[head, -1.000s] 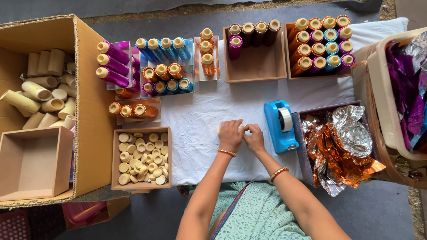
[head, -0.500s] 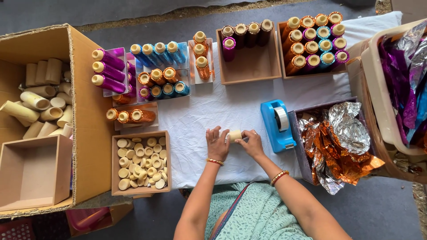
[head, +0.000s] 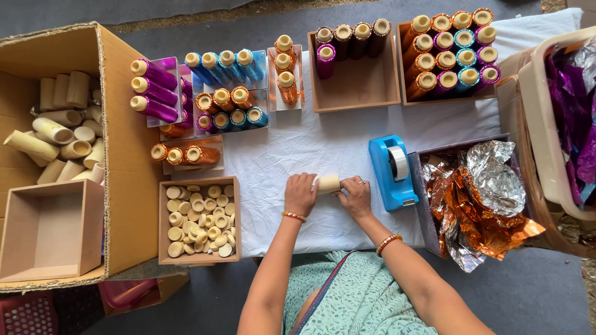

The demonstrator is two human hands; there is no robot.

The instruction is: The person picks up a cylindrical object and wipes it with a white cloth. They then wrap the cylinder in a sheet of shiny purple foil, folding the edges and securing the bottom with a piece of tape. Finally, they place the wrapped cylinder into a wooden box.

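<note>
Both hands, left hand [head: 300,193] and right hand [head: 355,196], hold a small tube [head: 328,183]; a loose grip could let it roll off the worktop [head: 310,146].

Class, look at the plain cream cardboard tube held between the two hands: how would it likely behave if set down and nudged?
The plain cream cardboard tube, held between the left hand and right hand, is round, so on its side it would probably roll across the white cloth. It looks hollow, so likely light. Its thin wall may dent if squeezed.

A white-clothed worktop [head: 323,146] carries a blue tape dispenser [head: 390,172] just right of the fingers [head: 347,184], wooden trays [head: 354,84] beyond.
</note>
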